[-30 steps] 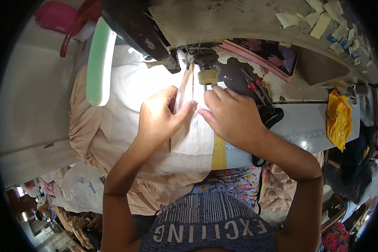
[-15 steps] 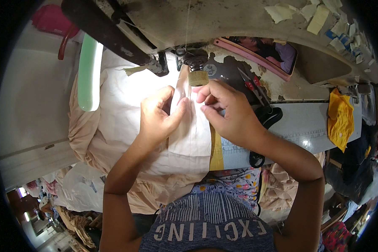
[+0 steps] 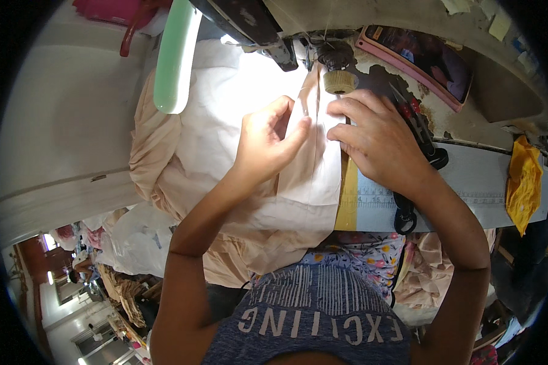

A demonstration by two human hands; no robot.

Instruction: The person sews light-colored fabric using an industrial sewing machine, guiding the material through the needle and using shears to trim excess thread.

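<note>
A pale cream fabric [image 3: 310, 176] lies under the sewing machine's needle area [image 3: 313, 52], with a long folded strip running toward me. My left hand [image 3: 265, 140] holds the left side of this strip, its thumb along the fold and its other fingers curled. On the strip's right edge rests my right hand [image 3: 377, 134], knuckles up, fingers bent and pinching the cloth just below the ridged brass-coloured knob [image 3: 340, 82]. What lies beneath its fingertips is partly hidden.
Black-handled scissors [image 3: 415, 121] lie beside my right hand. A phone in a pink case [image 3: 420, 61] rests behind them. A measuring scale [image 3: 444, 194] lines the table edge, with a yellow cloth [image 3: 523, 185] at far right. A green-white lamp [image 3: 175, 67] hangs at left.
The whole view has shifted, so things sit farther right and higher. My right hand has turned knuckles up, its fingers now over the cloth edge. My left hand keeps its grip.
</note>
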